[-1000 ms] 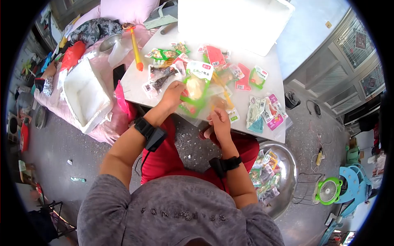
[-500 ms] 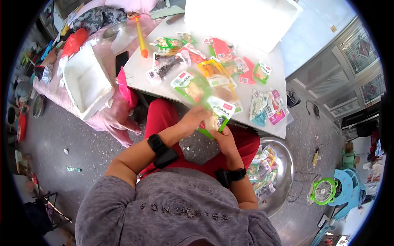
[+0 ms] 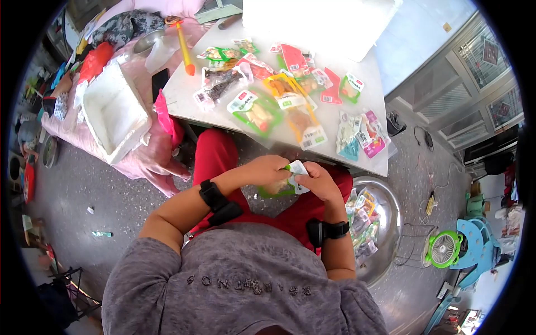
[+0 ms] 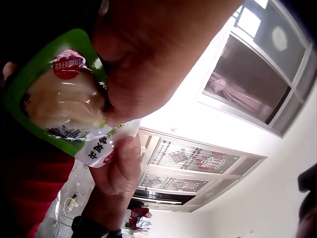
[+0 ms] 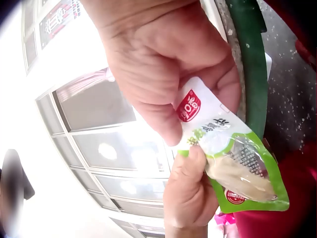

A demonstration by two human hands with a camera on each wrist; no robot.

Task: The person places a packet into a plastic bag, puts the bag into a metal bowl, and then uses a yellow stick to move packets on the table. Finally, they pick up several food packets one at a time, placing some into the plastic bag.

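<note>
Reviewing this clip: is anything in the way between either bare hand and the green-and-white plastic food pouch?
Nothing visible. The left hand and right hand both pinch the green-and-white plastic food pouch directly, near its white printed end. The flat white tabletop lies beyond the hands, not between them and the pouch.

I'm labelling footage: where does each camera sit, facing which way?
Head: worn on the head, facing forward and down at table and held packet; left hand, right hand, grey shirt, red trousers show.
Left wrist: on that wrist, facing held packet, door beyond; left hand large, right hand farther.
Right wrist: on that wrist, facing held packet, window beyond; right hand large, left hand farther.
Both wrist views share held packet, hands, red trousers.
</note>
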